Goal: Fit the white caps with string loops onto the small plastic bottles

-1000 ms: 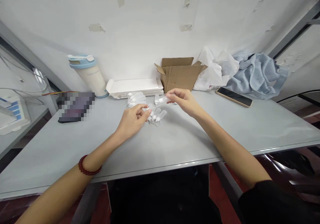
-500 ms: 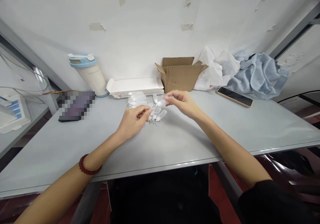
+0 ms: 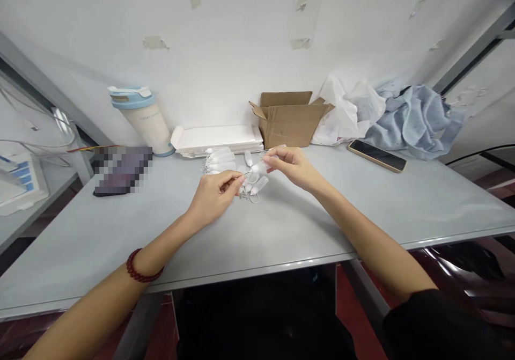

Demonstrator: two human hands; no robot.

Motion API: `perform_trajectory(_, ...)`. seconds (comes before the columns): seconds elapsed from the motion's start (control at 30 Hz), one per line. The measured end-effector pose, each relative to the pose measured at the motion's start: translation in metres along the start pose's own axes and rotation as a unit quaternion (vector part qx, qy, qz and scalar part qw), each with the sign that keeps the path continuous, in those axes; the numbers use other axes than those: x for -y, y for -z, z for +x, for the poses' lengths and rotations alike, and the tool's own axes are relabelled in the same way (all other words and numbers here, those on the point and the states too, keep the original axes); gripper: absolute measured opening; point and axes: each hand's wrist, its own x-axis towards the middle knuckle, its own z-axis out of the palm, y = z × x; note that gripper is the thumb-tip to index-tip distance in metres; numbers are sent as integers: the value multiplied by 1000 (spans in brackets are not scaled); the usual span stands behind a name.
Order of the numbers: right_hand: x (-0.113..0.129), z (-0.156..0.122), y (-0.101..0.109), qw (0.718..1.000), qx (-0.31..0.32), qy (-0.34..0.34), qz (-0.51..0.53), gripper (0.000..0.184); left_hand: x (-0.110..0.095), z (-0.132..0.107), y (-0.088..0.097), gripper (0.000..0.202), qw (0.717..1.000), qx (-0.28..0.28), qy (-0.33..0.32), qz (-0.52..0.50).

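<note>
My right hand [image 3: 290, 166] grips a small translucent squeeze bottle [image 3: 258, 167] between thumb and fingers, its white tip pointing left. My left hand [image 3: 217, 191] is closed in a pinch just at that tip, on a thin, dark, needle-like piece [image 3: 247, 174]. Whether this piece is joined to the bottle I cannot tell. Under and beside the hands lie several similar small bottles [image 3: 261, 184] with white caps and thin loops. Further bottles [image 3: 221, 157] lie side by side behind my left hand.
A stack of white flat boxes [image 3: 217, 139] and an open cardboard box [image 3: 289, 126] stand against the wall. To the left are a tumbler [image 3: 147, 124] and a dark, partly pixelated item [image 3: 129, 172]. On the right are a white plastic bag [image 3: 341, 108], a phone [image 3: 377, 155] and blue cloth [image 3: 422, 118].
The bottle in my right hand has shifted slightly left, closer to my left fingertips. Both hands keep their grips, and my left hand has barely moved.
</note>
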Motion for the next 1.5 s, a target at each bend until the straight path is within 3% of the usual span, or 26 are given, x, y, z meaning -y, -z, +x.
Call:
perform_trajectory(0.43,3,-1,-3,997,10,1,-71,30,2,0,-2,26,994,-1,-75,79)
perform_trajectory(0.9,-1,-2,-12,996,22,21,-84,30,4,-2,-2,25,991,6,-94,94)
perform_trajectory(1.17,0,-3,-13,996,34,28,-82,28,3,-3,-3,24,992,12,-79,99)
perform_trajectory(1.5,0,1,0,999,16,11,-40,32,0,-1,-3,26,999,16,-31,28)
